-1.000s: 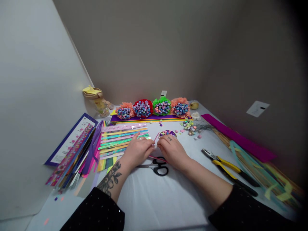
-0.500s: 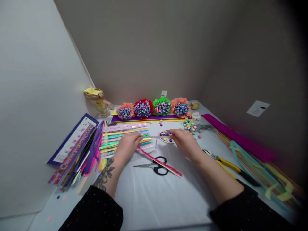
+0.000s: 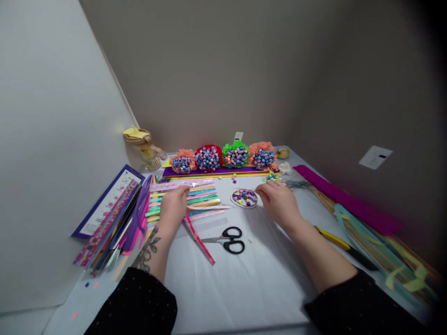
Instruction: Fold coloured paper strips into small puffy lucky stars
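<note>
The left hand pinches a red-pink paper strip, which hangs from the fingers toward the near side of the table. A pale strip reaches rightward from the same hand. Under and just beyond that hand lies a row of colored strips.

The right hand has its fingers bent together; whether they grip anything, I cannot tell. Just left of its fingertips sits a small round dish of little folded stars. Scissors lie between the hands, nearer the wearer, blades toward the left hand. Yellow-and-black pliers show partly at the right forearm's outer side. Beyond both hands, four star bouquets in ruffled wraps stand along the wall.
</note>
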Demonstrator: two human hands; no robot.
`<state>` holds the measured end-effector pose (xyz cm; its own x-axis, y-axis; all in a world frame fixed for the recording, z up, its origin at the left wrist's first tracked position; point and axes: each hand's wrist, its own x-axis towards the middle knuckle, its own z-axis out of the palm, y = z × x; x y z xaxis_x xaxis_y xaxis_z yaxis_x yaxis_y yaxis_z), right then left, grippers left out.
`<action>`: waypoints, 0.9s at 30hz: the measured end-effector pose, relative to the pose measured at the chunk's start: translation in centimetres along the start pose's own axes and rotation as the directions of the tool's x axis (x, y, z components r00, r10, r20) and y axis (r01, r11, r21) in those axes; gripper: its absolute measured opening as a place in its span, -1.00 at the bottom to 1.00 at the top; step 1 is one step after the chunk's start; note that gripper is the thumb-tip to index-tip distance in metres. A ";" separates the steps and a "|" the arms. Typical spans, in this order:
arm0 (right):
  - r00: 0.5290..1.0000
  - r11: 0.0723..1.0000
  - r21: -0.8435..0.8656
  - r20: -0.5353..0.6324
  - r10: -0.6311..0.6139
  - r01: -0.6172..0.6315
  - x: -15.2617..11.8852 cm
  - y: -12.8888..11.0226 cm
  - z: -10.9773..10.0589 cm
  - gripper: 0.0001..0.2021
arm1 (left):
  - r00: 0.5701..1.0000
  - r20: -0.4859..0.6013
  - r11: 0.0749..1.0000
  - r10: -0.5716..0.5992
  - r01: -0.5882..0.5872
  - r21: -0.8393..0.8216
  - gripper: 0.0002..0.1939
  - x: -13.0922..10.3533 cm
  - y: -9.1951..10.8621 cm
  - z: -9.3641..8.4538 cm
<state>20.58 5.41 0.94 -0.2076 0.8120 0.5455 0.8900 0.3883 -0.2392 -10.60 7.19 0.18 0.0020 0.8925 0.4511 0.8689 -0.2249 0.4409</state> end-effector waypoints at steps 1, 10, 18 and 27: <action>0.999 0.999 0.019 -0.024 0.029 -0.028 0.0 0.3 0.0 -0.80 | 0.997 -0.038 0.997 -0.060 0.058 -0.044 -0.74 0.2 -0.7 -0.2; 0.995 0.986 0.147 -0.076 -0.068 0.078 -0.3 -1.5 0.0 -0.79 | 0.946 -0.325 0.984 0.013 -0.071 -0.165 -0.68 -0.2 2.1 -2.0; 0.965 0.946 0.189 -0.042 -0.260 0.263 -1.7 -5.5 0.2 -0.80 | 0.957 0.122 0.916 0.262 -0.207 -0.344 -0.77 -5.8 10.5 1.1; 0.997 0.981 0.178 -0.018 -0.081 0.083 -1.3 -4.2 0.4 -0.80 | 0.897 -0.078 0.898 0.436 -0.440 -0.034 -0.80 -4.8 9.0 0.2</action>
<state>16.94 2.90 0.98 -0.2717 0.7698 0.5776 0.7833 0.5256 -0.3320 -2.72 0.94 1.82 0.3421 0.6715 0.6573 0.7620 -0.6075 0.2241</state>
